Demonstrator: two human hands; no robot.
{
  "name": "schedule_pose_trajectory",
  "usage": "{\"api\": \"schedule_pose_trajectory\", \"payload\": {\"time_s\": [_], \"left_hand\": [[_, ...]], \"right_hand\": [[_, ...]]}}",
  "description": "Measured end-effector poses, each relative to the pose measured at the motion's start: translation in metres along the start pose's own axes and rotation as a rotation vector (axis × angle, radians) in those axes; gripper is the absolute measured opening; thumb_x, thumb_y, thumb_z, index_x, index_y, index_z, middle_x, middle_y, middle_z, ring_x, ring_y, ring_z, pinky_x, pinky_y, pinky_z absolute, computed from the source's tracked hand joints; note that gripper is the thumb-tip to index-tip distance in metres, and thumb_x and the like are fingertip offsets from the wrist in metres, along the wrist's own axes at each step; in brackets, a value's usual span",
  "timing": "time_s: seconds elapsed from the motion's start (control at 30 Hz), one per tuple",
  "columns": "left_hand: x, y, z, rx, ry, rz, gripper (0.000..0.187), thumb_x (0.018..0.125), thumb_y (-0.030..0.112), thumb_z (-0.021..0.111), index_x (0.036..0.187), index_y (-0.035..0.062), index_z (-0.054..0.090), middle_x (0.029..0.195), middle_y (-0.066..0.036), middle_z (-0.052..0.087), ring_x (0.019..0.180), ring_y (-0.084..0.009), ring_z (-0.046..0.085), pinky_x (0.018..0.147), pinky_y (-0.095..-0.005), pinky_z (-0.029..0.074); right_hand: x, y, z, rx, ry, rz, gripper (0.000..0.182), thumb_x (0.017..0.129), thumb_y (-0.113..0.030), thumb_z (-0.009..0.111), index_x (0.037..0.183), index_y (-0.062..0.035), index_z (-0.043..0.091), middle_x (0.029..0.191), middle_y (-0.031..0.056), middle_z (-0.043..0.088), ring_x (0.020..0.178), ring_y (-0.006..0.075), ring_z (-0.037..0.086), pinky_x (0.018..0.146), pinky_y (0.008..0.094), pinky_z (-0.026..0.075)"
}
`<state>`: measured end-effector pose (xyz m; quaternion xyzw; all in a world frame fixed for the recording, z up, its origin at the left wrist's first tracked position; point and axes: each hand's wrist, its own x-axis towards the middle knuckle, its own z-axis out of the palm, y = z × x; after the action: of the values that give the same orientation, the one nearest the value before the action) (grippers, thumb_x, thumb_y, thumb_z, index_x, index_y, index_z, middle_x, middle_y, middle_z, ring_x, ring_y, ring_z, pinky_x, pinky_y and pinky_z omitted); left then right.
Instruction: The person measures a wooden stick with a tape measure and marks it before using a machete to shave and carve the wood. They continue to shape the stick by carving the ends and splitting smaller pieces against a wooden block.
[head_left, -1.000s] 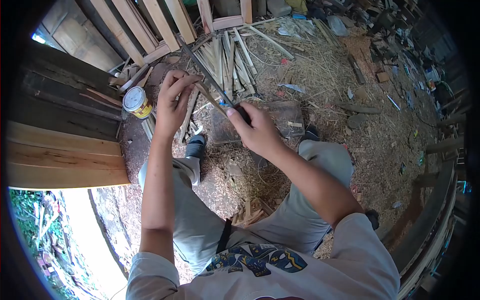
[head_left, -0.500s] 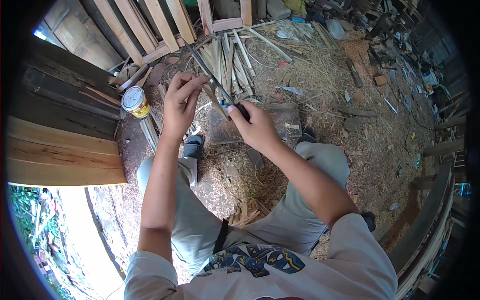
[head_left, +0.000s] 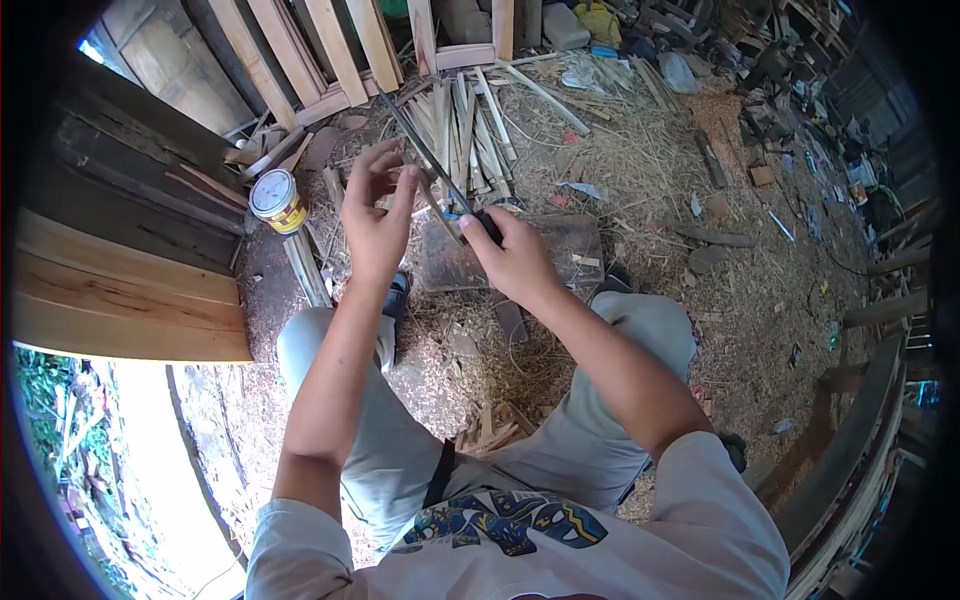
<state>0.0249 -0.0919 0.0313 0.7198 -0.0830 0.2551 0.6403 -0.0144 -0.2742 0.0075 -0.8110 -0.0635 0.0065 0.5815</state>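
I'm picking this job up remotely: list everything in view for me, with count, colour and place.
long-bladed knife: 1, dark blade, black handle, in the right hand
thin wooden strip: 1, brown, between the hands
wooden block: 1, dark brown, ground beyond the knees
split strips: many, pale, heaped beyond the block
lidded bucket: 1, white lid, yellow label, left
upright timbers: several, pale, top left
plank wall: 1, brown, left
plastic bag: 1, whitish, top right
shavings: countless, tan, across the ground
clutter: uncountable, mixed, far right, too small to name
left hand: 1, bare, at the strip's upper end
right hand: 1, bare, around the knife handle
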Motion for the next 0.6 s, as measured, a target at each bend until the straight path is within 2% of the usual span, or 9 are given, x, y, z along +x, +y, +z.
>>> {"api": "schedule_pose_trajectory", "payload": {"time_s": [0.13,0.2,0.23,0.3,0.43,0.53,0.6], "left_hand": [[0.004,-0.001,-0.013,0.196,-0.033,0.024,0.014,0.095,0.005,0.075,0.107,-0.0017,0.07,0.106,-0.01,0.068,0.092,-0.0177,0.068,0.08,-0.0277,0.054],[0.008,0.002,-0.014,0.263,-0.045,0.232,0.012,0.094,0.004,0.075,0.105,-0.0011,0.072,0.109,-0.011,0.068,0.093,-0.0199,0.069,0.082,-0.0302,0.054],[0.008,0.004,-0.014,0.263,-0.044,0.231,0.012,0.094,0.004,0.075,0.105,-0.0011,0.072,0.109,-0.011,0.068,0.093,-0.0199,0.069,0.082,-0.0302,0.054],[0.008,0.01,-0.015,0.457,-0.022,0.36,0.012,0.093,0.003,0.076,0.105,0.0,0.073,0.113,-0.01,0.067,0.097,-0.0178,0.067,0.085,-0.0297,0.052],[0.005,0.022,-0.012,0.48,-0.049,0.379,0.012,0.09,0.002,0.078,0.101,-0.0001,0.075,0.112,-0.012,0.067,0.1,-0.0227,0.068,0.086,-0.0334,0.053],[0.005,0.024,-0.01,0.495,-0.069,0.356,0.015,0.087,0.002,0.08,0.102,0.0006,0.076,0.111,-0.012,0.067,0.102,-0.0253,0.068,0.088,-0.035,0.053],[0.008,0.021,-0.012,0.595,-0.076,0.442,0.017,0.086,0.001,0.08,0.102,0.0009,0.076,0.11,-0.012,0.068,0.102,-0.0271,0.068,0.087,-0.0361,0.054]], "right_hand": [[-0.003,-0.002,0.0,-0.001,0.023,-0.069,0.043,0.102,-0.043,0.064,0.091,-0.0005,0.066,0.066,0.0151,0.063,0.06,0.0331,0.062,0.059,0.0421,0.046],[-0.003,-0.003,-0.001,-0.007,0.022,-0.058,0.043,0.102,-0.042,0.064,0.091,-0.0005,0.066,0.066,0.0148,0.063,0.06,0.0323,0.062,0.058,0.0417,0.046],[-0.003,-0.003,-0.001,-0.014,0.021,-0.048,0.043,0.102,-0.042,0.064,0.091,-0.0006,0.066,0.066,0.0144,0.062,0.059,0.0316,0.061,0.058,0.0412,0.045],[-0.001,0.001,0.0,0.011,0.013,-0.028,0.043,0.102,-0.042,0.064,0.091,-0.0005,0.066,0.065,0.0136,0.062,0.058,0.0298,0.061,0.058,0.0408,0.045],[0.0,0.006,0.003,0.107,-0.006,0.023,0.042,0.103,-0.041,0.064,0.091,-0.0003,0.066,0.063,0.011,0.06,0.057,0.024,0.059,0.057,0.0396,0.044],[0.0,0.002,0.001,0.106,0.005,0.012,0.042,0.104,-0.04,0.063,0.091,-0.0004,0.065,0.063,0.0101,0.06,0.056,0.0228,0.059,0.057,0.0392,0.044],[-0.002,-0.004,-0.001,0.114,0.023,-0.017,0.041,0.104,-0.04,0.062,0.092,-0.0005,0.065,0.063,0.0102,0.061,0.056,0.0228,0.059,0.057,0.0391,0.044]]}}
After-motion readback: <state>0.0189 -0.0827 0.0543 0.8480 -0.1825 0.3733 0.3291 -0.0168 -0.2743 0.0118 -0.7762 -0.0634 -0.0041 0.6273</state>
